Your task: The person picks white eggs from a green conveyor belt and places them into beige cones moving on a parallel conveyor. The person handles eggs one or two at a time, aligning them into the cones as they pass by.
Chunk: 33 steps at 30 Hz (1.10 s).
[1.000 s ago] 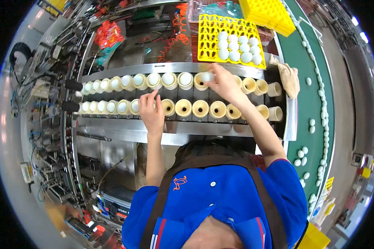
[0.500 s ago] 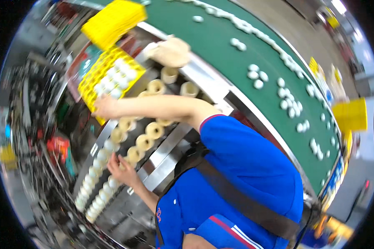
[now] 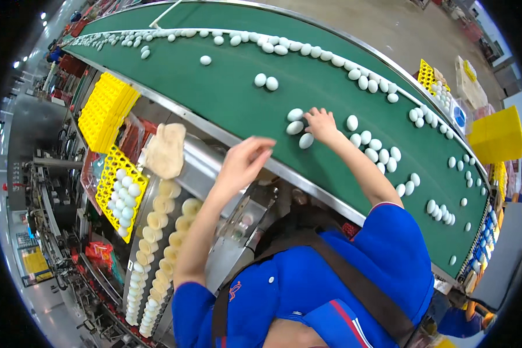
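Observation:
Pale eggs (image 3: 294, 127) lie in small groups on a wide green conveyor belt (image 3: 238, 110). My right hand (image 3: 322, 125) reaches over the belt with its fingers spread, the fingertips right beside a small cluster of them. Whether the fingers touch an egg I cannot tell. My left hand (image 3: 245, 165) hovers over the near metal edge of the belt, slightly blurred, fingers bent and apart from the thumb, with nothing seen in it. To its left a yellow egg tray (image 3: 105, 187) holds several eggs, next to two rows of round cream cups (image 3: 163, 204).
Behind the egg tray stands a stack of yellow trays (image 3: 101, 113). A cream cloth glove (image 3: 166, 152) lies on the metal frame. More eggs line the belt's far white rail (image 3: 307, 44). Machinery (image 3: 69, 200) fills the left side; a yellow panel (image 3: 496, 134) stands far right.
My view has turned. My right hand has gone from the yellow egg tray to the eggs on the belt. My left hand has risen from the cups to the belt's near edge.

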{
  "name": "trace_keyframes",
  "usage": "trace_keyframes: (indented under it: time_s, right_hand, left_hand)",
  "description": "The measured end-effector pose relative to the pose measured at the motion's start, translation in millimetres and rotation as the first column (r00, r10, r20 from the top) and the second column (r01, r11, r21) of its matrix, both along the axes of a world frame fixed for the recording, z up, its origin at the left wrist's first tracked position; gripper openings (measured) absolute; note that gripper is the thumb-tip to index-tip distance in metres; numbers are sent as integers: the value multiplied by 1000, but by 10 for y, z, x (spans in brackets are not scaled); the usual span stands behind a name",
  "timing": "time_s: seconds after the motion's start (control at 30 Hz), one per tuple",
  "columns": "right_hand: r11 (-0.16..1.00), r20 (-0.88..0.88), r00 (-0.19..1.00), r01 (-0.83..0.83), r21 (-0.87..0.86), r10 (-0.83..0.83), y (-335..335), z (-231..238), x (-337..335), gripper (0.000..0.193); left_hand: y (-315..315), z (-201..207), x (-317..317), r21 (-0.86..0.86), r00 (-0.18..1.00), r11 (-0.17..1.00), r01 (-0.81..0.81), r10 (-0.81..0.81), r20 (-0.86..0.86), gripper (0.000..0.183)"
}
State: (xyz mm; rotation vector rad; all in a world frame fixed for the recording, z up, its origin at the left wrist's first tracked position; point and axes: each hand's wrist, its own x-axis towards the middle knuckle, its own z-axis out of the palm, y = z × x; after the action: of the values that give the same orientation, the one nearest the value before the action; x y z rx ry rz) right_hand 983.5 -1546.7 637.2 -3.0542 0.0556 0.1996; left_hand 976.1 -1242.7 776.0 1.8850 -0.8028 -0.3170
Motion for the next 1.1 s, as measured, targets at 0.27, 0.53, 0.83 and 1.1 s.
trace_keyframes:
  time_s: [0.27,0.53,0.83,1.1]
  right_hand:
    - [-349,-562,826,516,782,-39,-925,-424,52,16]
    - [801,153,843,412,434,-516,-2711,-122,569,23]
    - [874,-303,950,86,478,72,-1962,-126,272,61]
    - [762,-388,921,272,588,-30,-2318,-137,314,36]
  left_hand:
    - [-1876,-1698,836,641,971,752,-153,-7,240,42]
    - [-1704,-2150,1918,365,616,524,-770,759,210,30]
    - [-1470,-2015,3246,703,568,544,-458,788,-238,68]
    - [-1460,-1457,2500,-121,341,840,-529,80,-937,54]
